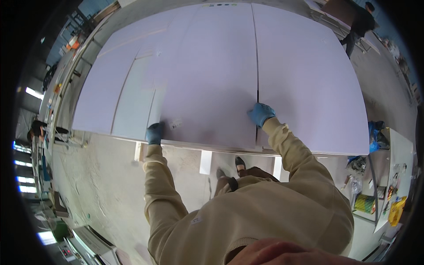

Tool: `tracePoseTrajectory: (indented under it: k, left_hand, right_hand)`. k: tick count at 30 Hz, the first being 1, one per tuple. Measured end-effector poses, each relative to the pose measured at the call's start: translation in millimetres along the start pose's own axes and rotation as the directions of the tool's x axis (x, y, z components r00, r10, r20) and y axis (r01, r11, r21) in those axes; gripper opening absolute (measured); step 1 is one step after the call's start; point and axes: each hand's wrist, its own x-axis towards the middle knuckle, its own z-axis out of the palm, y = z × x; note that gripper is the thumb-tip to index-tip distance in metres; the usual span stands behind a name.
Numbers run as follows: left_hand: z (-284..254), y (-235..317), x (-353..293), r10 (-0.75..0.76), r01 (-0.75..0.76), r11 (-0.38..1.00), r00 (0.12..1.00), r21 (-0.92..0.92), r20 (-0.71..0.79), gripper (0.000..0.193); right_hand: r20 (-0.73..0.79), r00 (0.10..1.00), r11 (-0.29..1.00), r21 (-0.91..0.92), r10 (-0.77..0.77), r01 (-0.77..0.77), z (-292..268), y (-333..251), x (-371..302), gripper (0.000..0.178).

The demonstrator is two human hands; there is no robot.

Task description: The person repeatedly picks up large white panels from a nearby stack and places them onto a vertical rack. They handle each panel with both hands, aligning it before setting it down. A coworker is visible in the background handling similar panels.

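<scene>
A large, pale lilac flat panel (207, 88) lies in front of me, with a white label near its front left corner. My left hand (153, 133), in a blue glove, is closed at the panel's front left corner. My right hand (261, 114), gloved in blue too, is closed over the panel's right edge, at a dark narrow gap beside a second lilac panel (309, 79). Its fingertips are hidden in the gap. Left of the middle panel lies a paler strip-shaped panel (128, 101).
White supports (206, 162) show under the panels' front edge. On the right stands a small table (399, 172) with tools and a yellow bag (397, 211). A co-worker (360, 26) is at the far right by another bench. A second person (39, 129) is at the left.
</scene>
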Motion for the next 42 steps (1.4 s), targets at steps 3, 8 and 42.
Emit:
tracePoseTrajectory:
  k: [3,8,42]
  left_hand:
    - [-2.3,2.8,15.2,-0.022,0.042,0.986,0.991,-0.160,0.129,0.035]
    - [-4.7,-1.4,19.1,-0.025,0.065,0.980,0.977,-0.187,0.210,0.038]
    - [-34.0,16.9,24.4,0.057,0.046,0.980,0.864,-0.191,0.499,0.028]
  right_hand:
    - [-0.061,0.998,0.995,-0.095,0.010,-0.016,8.0,-12.7,14.0,0.045]
    - [-0.029,0.997,0.934,-0.352,-0.078,0.063,17.9,-26.7,6.7,0.042]
    - [-0.571,0.726,0.917,-0.331,-0.384,0.224,77.2,-2.1,11.6,0.071]
